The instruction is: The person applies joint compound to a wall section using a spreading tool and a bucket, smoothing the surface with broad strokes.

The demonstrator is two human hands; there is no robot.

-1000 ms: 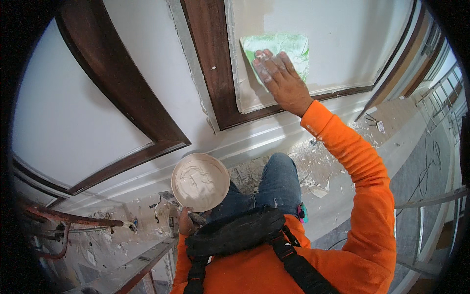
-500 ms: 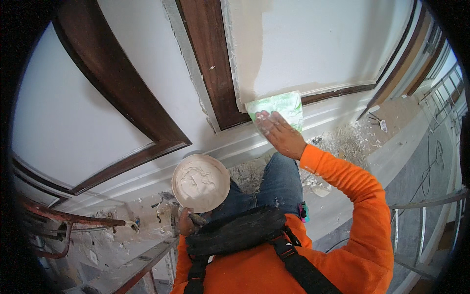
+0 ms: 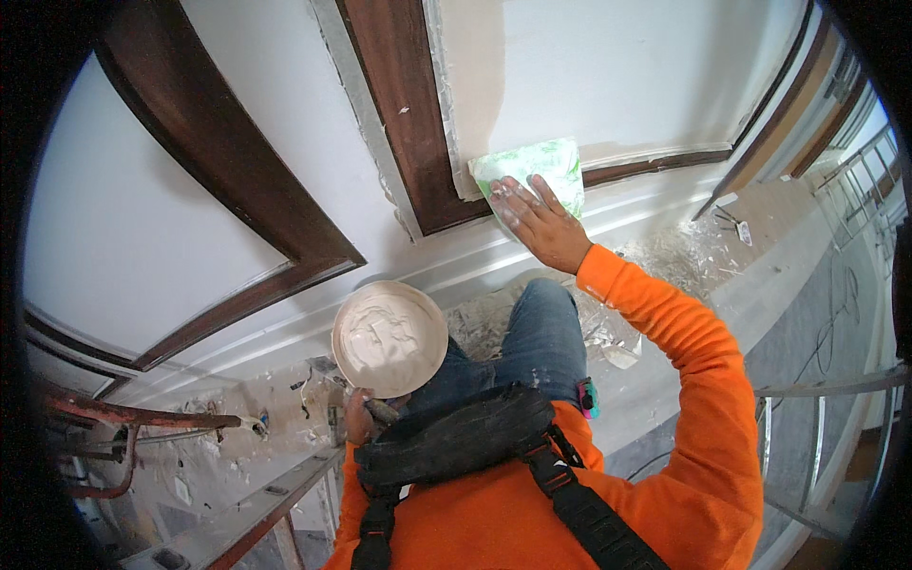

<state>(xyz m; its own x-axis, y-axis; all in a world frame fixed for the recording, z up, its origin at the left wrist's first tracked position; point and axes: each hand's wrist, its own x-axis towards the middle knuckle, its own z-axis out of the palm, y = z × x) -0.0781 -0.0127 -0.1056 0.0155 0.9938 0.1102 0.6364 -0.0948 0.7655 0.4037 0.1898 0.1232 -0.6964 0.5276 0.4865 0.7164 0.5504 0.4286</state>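
The right arm, in a bright orange sleeve, reaches up and forward from the lower right, bent at the elbow. The right hand is raised well ahead of the body, palm pressed flat away from the camera, its fingers spread and dusted with white. The left hand sits low and close to the torso, curled closed in a grip, only partly in view. The left forearm is hidden beneath the chest.

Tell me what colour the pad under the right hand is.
Green and white mottled pad, pressed against the wall; head view.
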